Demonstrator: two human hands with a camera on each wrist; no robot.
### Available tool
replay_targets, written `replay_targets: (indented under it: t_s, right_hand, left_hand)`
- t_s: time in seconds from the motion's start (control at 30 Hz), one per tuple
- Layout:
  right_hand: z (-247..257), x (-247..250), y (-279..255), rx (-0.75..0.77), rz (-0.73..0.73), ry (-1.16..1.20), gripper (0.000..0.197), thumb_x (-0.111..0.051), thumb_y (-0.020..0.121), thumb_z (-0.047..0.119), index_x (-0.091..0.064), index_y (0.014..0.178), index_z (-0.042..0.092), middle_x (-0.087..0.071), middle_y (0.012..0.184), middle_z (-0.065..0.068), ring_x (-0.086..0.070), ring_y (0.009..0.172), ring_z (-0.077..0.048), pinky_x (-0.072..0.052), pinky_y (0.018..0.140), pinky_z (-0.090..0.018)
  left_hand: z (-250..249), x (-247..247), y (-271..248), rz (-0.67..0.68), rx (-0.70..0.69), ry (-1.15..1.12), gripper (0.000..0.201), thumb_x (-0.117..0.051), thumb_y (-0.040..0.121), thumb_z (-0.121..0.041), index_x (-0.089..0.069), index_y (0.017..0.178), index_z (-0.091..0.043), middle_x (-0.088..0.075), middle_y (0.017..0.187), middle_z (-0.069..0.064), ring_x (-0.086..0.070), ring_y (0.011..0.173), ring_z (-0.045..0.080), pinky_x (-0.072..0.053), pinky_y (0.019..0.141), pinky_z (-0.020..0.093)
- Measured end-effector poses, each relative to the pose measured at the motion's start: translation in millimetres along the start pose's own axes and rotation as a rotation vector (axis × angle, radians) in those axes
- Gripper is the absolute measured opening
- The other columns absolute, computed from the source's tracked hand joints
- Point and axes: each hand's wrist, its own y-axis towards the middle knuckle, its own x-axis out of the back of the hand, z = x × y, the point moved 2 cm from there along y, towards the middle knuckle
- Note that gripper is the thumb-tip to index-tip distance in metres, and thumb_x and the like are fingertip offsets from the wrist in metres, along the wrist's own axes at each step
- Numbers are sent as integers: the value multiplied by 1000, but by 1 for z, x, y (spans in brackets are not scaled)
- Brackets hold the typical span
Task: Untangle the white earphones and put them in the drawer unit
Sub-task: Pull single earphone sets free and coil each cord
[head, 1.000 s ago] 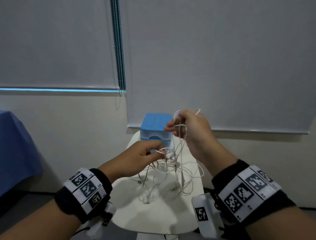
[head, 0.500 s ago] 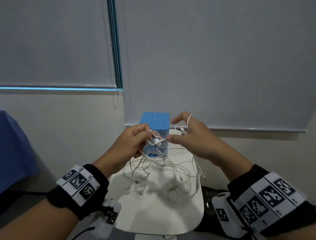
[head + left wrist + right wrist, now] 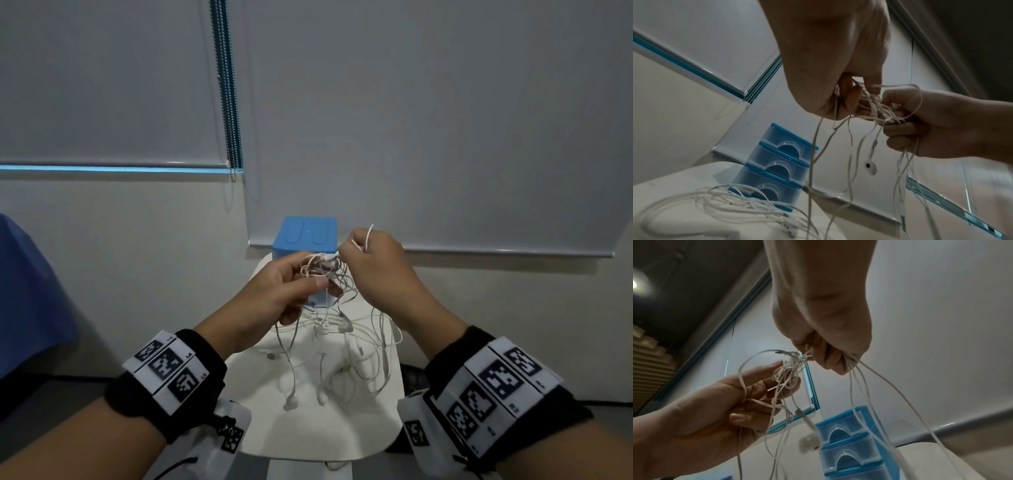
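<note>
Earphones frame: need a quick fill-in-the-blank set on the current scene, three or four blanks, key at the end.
1. The tangled white earphones are held by ____ hands, the left hand and the right hand.
2. The drawer unit has ____ stacked drawers.
3. All of its drawers are ____.
4. The loose cable ends trail down onto the white ____.

Missing words: both; three; closed; table

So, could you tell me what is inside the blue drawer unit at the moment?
The drawer unit stands shut, three drawers stacked. Through the translucent fronts nothing can be made out, so its contents cannot be told. The white earphones are outside it, tangled between the left hand and right hand.
</note>
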Motion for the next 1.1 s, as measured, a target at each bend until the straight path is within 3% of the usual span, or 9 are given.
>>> replay_targets:
  t_s: [0.2, 0.33, 0.43, 0.53, 0.63, 0.77, 0.87, 0.97, 1.1]
  right_hand:
    - [-11, 1, 1, -27, 17, 79, 26, -54, 91, 14, -50, 67, 6, -37, 52, 11, -28, 46, -7, -26, 47, -24]
    - [-11, 1, -4, 43, 6, -15, 29, -57, 90, 13, -54, 61, 16, -46, 45, 16, -38, 46, -6, -30, 42, -17]
    - [-12, -2, -3, 84, -56, -83, 18, -59, 85, 15, -59, 69, 7, -45, 48, 7, -38, 50, -10, -30, 45, -23]
    - [-12, -5, -2, 96, -48, -99, 22, -59, 85, 17, -56, 73, -2, -41, 56, 0, -31, 53, -12, -30, 50, -33]
    - [-13, -9, -3, 47, 36, -38, 29, -59, 85, 16, -45, 68, -3, -33, 60, -4, -28, 56, -15, -24, 52, -33]
    - [-15, -13, 0, -49, 12, 90, 27, -58, 85, 14, -43, 62, 14, -30, 52, 7, -25, 46, -10, -22, 44, -25]
    - [-19, -9, 6, -205, -29, 272, 15, -57, 81, 18, -50, 69, 14, -33, 54, 1, -27, 48, -16, -22, 46, -24]
    - [-22, 0, 10, -326, -51, 488, 14, -52, 80, 11, -42, 71, 15, -26, 52, 1, -19, 46, -15, -18, 45, -22]
    - [-9, 19, 15, -296, -70, 612, 20, -49, 87, 6, -44, 70, 15, -26, 53, 1, -17, 44, -14, -16, 47, -24]
  left_hand:
    - [1, 10, 9, -149, -59, 79, 18, -61, 102, -20, -70, 90, -10, -51, 59, -16, -28, 52, 7, -28, 47, 20]
    - [1, 11, 8, -117, -41, 74, 15, -68, 97, -19, -66, 90, -5, -47, 56, -14, -27, 51, 9, -25, 47, 21]
    - [2, 2, 5, -72, -39, 98, 19, -71, 94, -17, -64, 92, 0, -59, 59, -12, -32, 46, 4, -25, 47, 19]
    - [3, -3, 6, -150, -93, 174, 20, -75, 92, -11, -64, 92, 5, -74, 82, 13, -52, 45, -1, -38, 48, 10]
    - [8, 0, 10, -212, -179, 334, 14, -78, 91, -15, -66, 91, -6, -78, 82, 6, -72, 68, 13, -54, 62, 25]
    - [8, -2, 7, -198, -337, 577, 14, -75, 91, -10, -63, 93, -18, -70, 74, -9, -56, 54, -2, -38, 56, 11]
    - [12, 2, 6, -121, -250, 611, 22, -76, 92, -17, -56, 97, -26, -71, 75, -5, -50, 49, 3, -39, 54, 16]
    - [26, 20, 11, -58, -93, 617, 24, -76, 91, -18, -56, 98, -28, -72, 79, 4, -56, 55, 7, -46, 61, 21]
    - [46, 36, 12, 108, 93, 747, 14, -76, 92, -26, -64, 96, -32, -73, 81, -6, -66, 72, 7, -51, 74, 26]
